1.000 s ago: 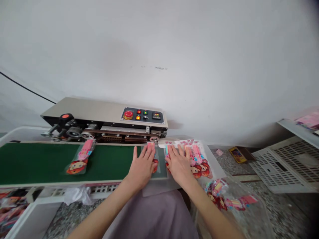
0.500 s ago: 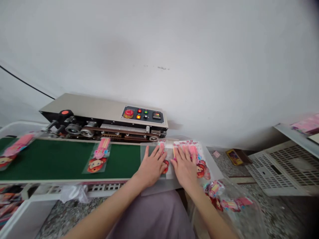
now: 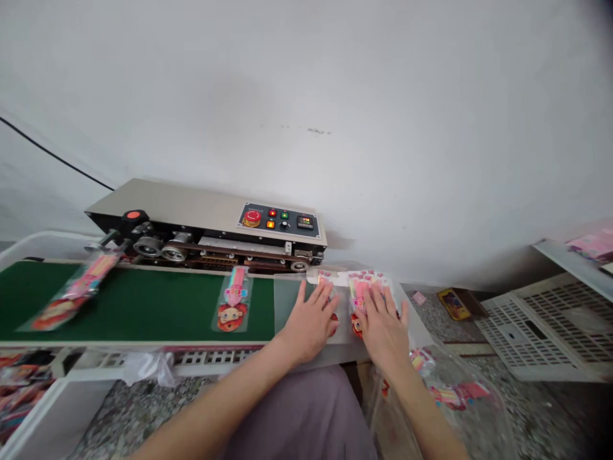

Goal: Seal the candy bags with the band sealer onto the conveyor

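My left hand (image 3: 310,319) lies open and palm down, fingers spread over a clear packet (image 3: 334,322) that it mostly covers at the right end of the green belt. Beside it, my right hand (image 3: 384,319) is also open, resting flat on clear packets (image 3: 358,294) with pink strips and a red-haired cartoon face. These lie on a pale sheet (image 3: 416,329); how many are under the hand is hidden. On the belt (image 3: 158,306), one packet (image 3: 232,300) lies nearly straight. Farther left, another packet (image 3: 76,291) lies slanted, its top by the machine's rollers.
A sealing machine (image 3: 205,211) with lit buttons and a red knob (image 3: 251,218) stands behind the belt against the wall. More packets (image 3: 450,395) lie in clear plastic at lower right. A white crate (image 3: 541,326) and small box (image 3: 457,303) are to the right.
Both hands have slid a little to the right, the right hand more, baring the left part of the packets beneath it. The packets on the belt show at different spots.
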### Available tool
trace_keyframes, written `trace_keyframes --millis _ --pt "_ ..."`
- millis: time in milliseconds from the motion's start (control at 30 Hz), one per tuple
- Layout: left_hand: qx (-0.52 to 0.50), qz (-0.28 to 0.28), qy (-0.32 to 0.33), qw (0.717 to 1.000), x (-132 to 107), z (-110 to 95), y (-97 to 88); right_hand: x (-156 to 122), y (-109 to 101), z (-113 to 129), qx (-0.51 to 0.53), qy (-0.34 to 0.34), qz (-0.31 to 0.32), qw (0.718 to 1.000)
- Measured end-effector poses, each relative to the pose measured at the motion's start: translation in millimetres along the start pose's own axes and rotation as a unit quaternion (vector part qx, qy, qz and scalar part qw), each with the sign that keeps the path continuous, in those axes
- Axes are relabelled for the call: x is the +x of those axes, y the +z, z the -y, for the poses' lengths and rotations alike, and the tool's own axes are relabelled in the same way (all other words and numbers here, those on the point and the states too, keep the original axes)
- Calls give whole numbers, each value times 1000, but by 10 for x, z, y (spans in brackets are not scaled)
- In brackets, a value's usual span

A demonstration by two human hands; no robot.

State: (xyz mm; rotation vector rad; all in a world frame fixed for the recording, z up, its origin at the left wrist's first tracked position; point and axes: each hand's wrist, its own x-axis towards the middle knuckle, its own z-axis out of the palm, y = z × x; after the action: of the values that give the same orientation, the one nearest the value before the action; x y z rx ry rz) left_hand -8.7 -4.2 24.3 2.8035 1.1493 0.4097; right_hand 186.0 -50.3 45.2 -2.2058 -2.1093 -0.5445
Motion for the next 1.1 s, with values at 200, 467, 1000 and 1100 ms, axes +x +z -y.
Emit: trace_keyframes --millis 200,467,1000,1100 --pt "-7 -3 1 1000 -7 39 209 347 -80 246 113 -44 15 993" --pt "-11 -13 3 1000 -41 57 175 1143 183 624 281 -84 118 949" --pt "30 -30 -35 998 -180 235 173 127 117 329 56 -87 17 994" --pt "45 -19 -57 997 -316 376 93 199 63 591 72 -68 24 995"
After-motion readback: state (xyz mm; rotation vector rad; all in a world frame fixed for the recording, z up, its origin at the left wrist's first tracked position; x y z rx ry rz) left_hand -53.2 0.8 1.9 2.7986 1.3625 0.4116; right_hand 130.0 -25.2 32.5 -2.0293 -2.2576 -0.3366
